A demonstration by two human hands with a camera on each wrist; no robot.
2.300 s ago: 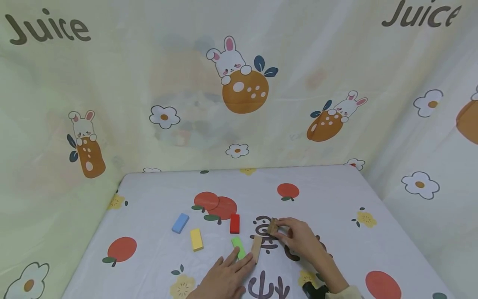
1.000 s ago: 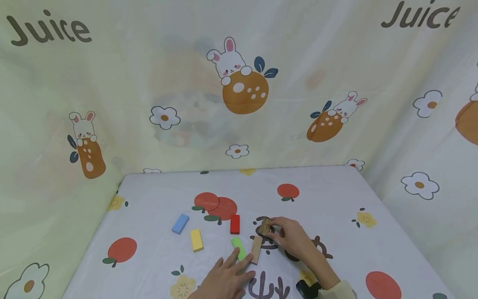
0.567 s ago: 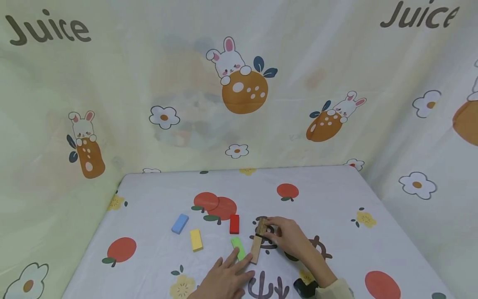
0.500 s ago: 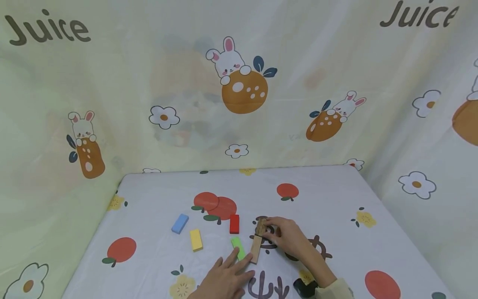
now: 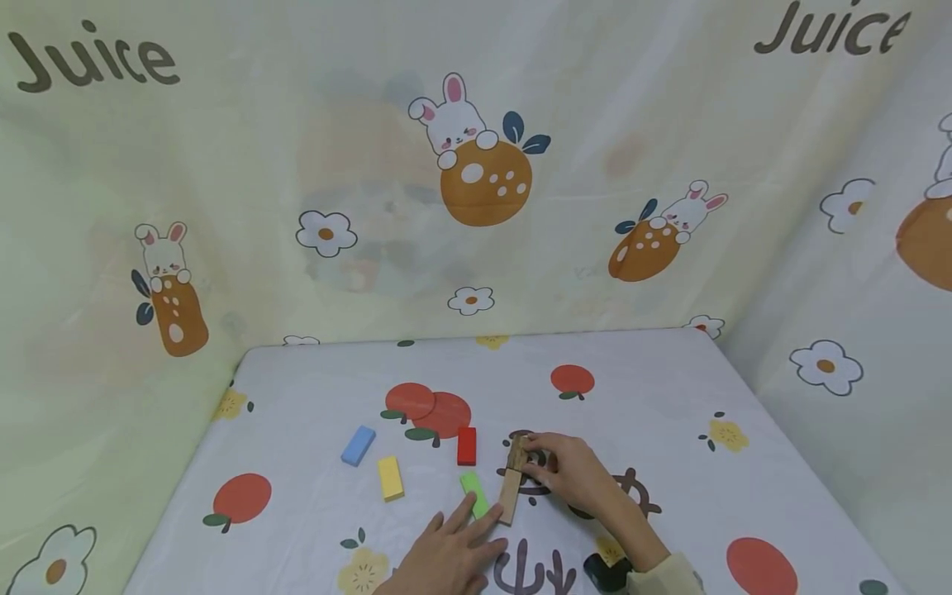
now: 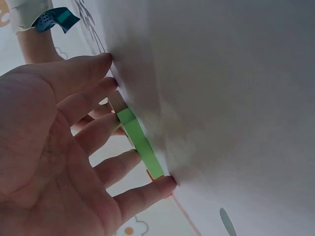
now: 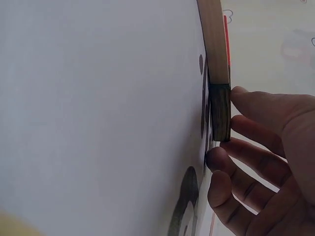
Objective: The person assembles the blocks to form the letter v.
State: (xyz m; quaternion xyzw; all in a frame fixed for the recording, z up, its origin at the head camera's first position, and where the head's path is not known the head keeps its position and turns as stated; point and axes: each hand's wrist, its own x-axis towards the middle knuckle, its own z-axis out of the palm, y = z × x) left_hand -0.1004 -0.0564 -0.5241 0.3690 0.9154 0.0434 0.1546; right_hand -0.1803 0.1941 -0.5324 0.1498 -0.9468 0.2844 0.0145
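My right hand (image 5: 583, 473) pinches a dark brown wooden block (image 5: 517, 453) between thumb and fingers. Its near end meets the far end of a light wooden block (image 5: 509, 497), so the two lie in line; the right wrist view shows the dark block (image 7: 221, 113) end to end with the pale block (image 7: 215, 44). My left hand (image 5: 445, 552) is spread low over the cloth, one fingertip at the light block and another on a green block (image 5: 473, 489). In the left wrist view its fingers are straight around the green block (image 6: 141, 147).
A red block (image 5: 466, 446) lies just beyond the green one. Further left are a yellow block (image 5: 391, 478) and a blue block (image 5: 359, 445). A printed white cloth (image 5: 640, 388) covers the table, with a patterned curtain (image 5: 387, 165) behind.
The right hand has brought the dark block leftward, turning it in line with the light block until their ends meet. The left hand and the other blocks have stayed put.
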